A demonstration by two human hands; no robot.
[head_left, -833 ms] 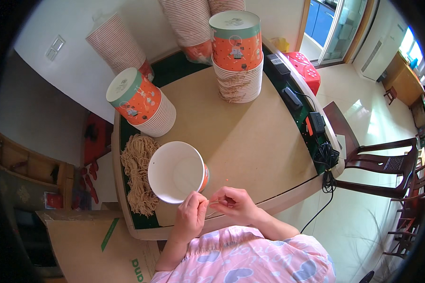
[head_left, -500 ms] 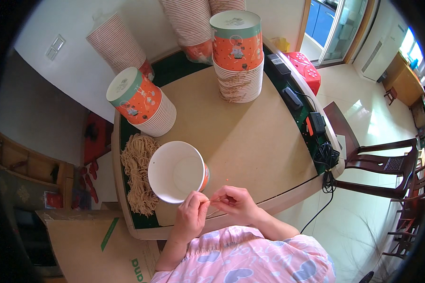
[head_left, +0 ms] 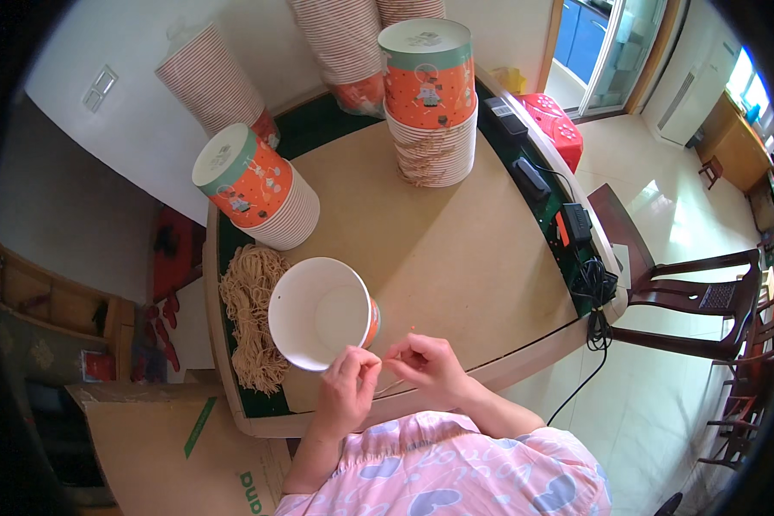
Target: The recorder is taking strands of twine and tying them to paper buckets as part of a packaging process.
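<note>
An open white paper bucket [head_left: 322, 305] with an orange outside stands at the table's near left, its mouth tilted toward me. Just in front of its rim, my left hand [head_left: 349, 385] is closed in a pinch. My right hand [head_left: 428, 370] pinches beside it, a small gap between the two sets of fingertips. A thin tan string [head_left: 390, 389] curves below the fingers from hand to hand; its ends are hidden in my grip. A thick bundle of tan strings [head_left: 254, 318] lies left of the bucket.
Upside-down stacks of orange and green buckets stand at the left [head_left: 262, 189] and far side [head_left: 430, 103]. Wrapped bucket stacks [head_left: 211, 73] lean on the wall. Black adapters and a coiled cable [head_left: 595, 284] line the right edge. A cardboard box [head_left: 163, 447] sits below left.
My fingertips have drawn slightly apart, leaving a small gap between the hands. The bucket and the string bundle have stayed in place.
</note>
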